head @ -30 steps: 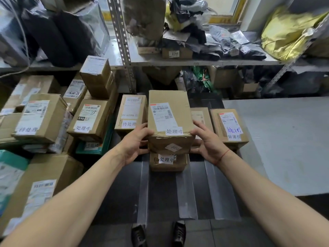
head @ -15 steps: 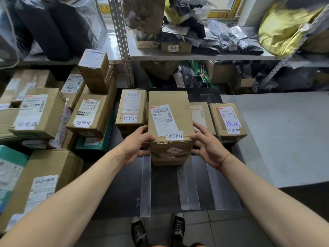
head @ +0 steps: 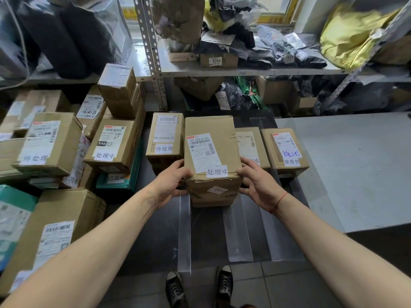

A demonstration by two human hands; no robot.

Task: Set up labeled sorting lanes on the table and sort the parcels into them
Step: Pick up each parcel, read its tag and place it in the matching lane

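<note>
You're gripping the 处理中 box (head: 211,150) from both sides, left hand (head: 171,182) curled on its left edge with thumb on top, right hand (head: 259,183) wrapped on its right edge, and it's sitting on top of a lower box (head: 212,197) in the second lane of the dark table (head: 155,230). Clear tape strips (head: 184,232) are marking the lanes, with the 待处理 box (head: 165,138) just left, a partly hidden box (head: 250,145) just right, and the 异常件 box (head: 285,150) beyond that. Unsorted boxes (head: 55,143) are sitting piled off to your left.
</note>
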